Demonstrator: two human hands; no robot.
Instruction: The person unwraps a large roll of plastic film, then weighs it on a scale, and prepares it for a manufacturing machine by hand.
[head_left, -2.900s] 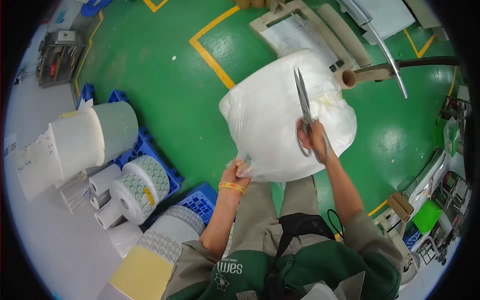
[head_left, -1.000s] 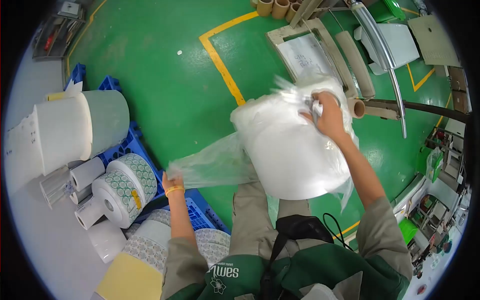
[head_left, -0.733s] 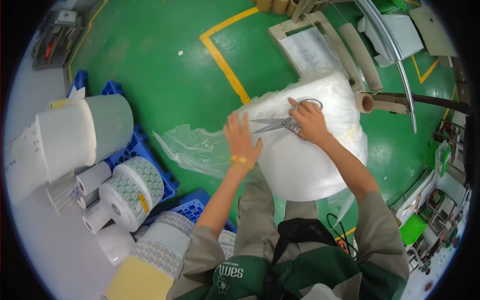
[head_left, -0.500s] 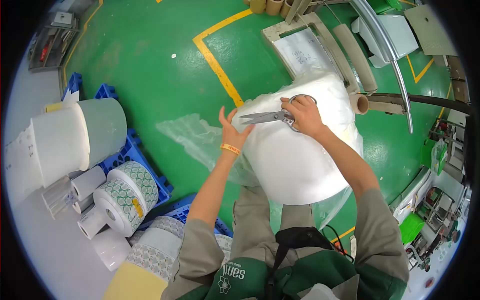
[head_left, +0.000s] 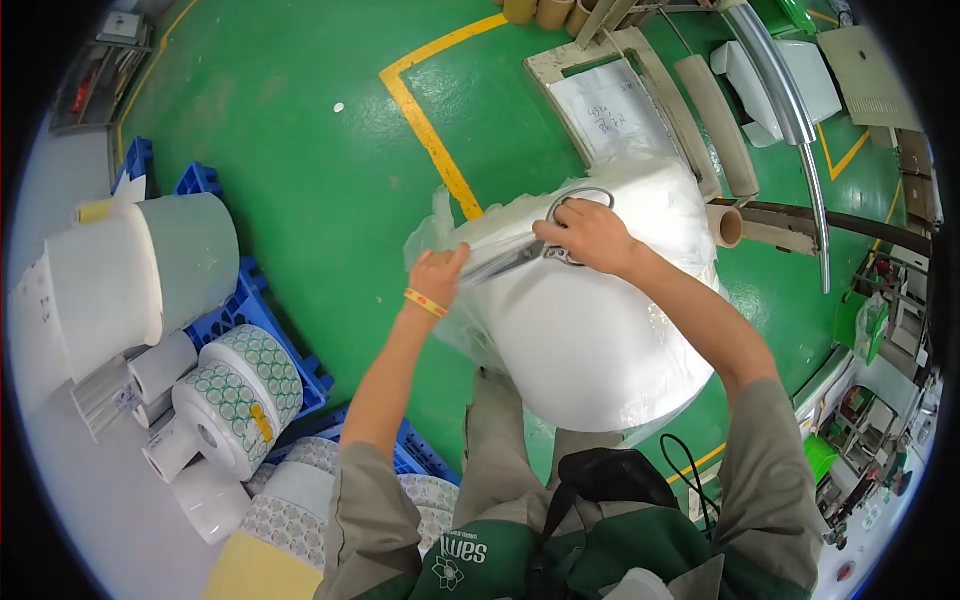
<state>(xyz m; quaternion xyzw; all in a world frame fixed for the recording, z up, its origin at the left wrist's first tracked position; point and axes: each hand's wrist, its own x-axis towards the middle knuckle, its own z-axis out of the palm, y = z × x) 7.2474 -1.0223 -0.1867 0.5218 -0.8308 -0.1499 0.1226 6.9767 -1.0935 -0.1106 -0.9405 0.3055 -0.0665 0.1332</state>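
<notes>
My right hand is closed around the handles of metal scissors, whose blades point left along the top of a big white roll. Clear plastic film wraps this roll and hangs loose at its left side. My left hand, with a yellow band at the wrist, has its fingers closed on the film's edge just beyond the blade tips. The blades are partly covered by film, so how far apart they are is hard to see.
A cardboard core shows at the roll's right end, near a metal bar. Behind it stands a frame with a handwritten sheet. On the left, printed rolls and large pale rolls rest on blue pallets.
My left hand has gone from spread fingers to closed on the film, gathering it up. The scissors have moved slightly left and down, and their blades now run into the film.
</notes>
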